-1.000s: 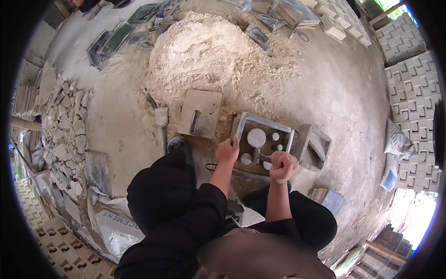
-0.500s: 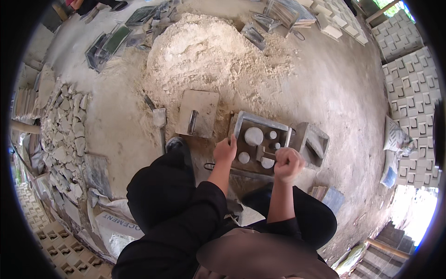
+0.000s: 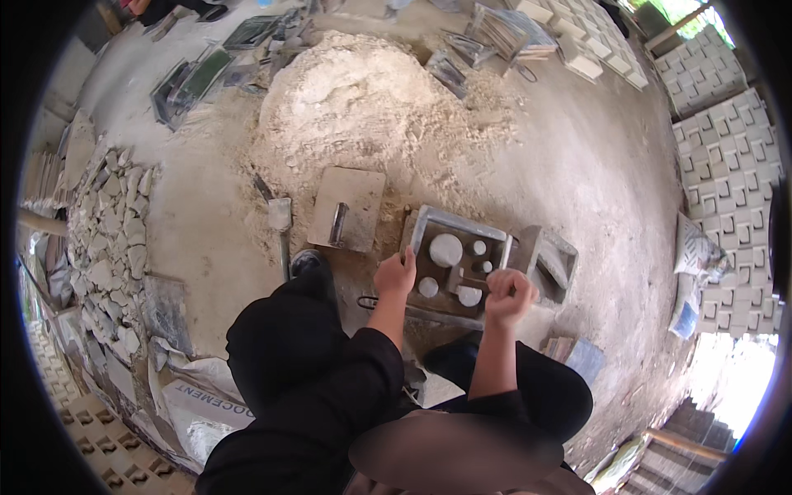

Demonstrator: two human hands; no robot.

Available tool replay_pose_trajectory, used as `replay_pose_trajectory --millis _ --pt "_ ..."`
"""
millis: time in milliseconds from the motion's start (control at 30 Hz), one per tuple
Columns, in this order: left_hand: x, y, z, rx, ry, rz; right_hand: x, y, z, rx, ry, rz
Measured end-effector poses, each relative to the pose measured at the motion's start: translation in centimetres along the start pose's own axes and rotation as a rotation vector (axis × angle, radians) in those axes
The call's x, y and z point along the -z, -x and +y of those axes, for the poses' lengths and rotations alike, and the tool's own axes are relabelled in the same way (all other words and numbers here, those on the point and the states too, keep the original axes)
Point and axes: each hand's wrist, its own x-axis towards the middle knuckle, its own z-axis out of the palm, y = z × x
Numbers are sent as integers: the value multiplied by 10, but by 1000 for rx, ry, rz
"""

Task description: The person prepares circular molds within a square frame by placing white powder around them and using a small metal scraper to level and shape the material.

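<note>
A grey rectangular mould frame [image 3: 462,219] lies on the floor in front of me, tilted slightly. Inside it stand several round, powder-dusted pieces, the largest a pale disc [image 3: 445,250]; a small angled piece [image 3: 464,280] sits close to the near side. At the frame's left edge is my left hand [image 3: 394,274], thumb upright against the rim and fingers closed around it, partly hidden. My right hand [image 3: 509,297] is a fist above the near right corner; whatever it may hold is hidden.
Left of the mould lie a flat square plate with a handle [image 3: 351,206] and a hammer-like tool [image 3: 280,213]. Beyond rises a heap of pale powder [image 3: 346,91]. An open box-shaped mould [image 3: 551,264] stands to the right. Broken slabs [image 3: 107,256] line the left; patterned blocks [image 3: 730,214] are stacked right.
The view has shifted a little, so the mould and floor items sit slightly lower and to the left. My right fist has tilted slightly; my left hand remains at the mould's left edge.
</note>
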Motion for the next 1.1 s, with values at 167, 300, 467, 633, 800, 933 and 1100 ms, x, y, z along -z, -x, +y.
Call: replay_pose_trajectory --millis 167,300,467,633,800,933,1100 --pt "-3 2 1 3 -10 -26 -5 8 11 -65 11 -169" --pt "-2 1 2 25 -30 7 -7 10 -3 80 167 -118" --pt "0 2 3 5 33 -13 -14 14 9 -148 -96 -209" --pt "-8 4 -1 -10 -30 68 -16 9 -14 -98 -178 -147" --pt "-7 -1 0 -19 35 30 -15 11 13 3 51 -200" --pt "-9 -3 -1 -32 4 75 2 2 -3 -50 -155 -69" --pt "-4 -2 -4 -11 23 31 -3 3 9 -129 -156 -2"
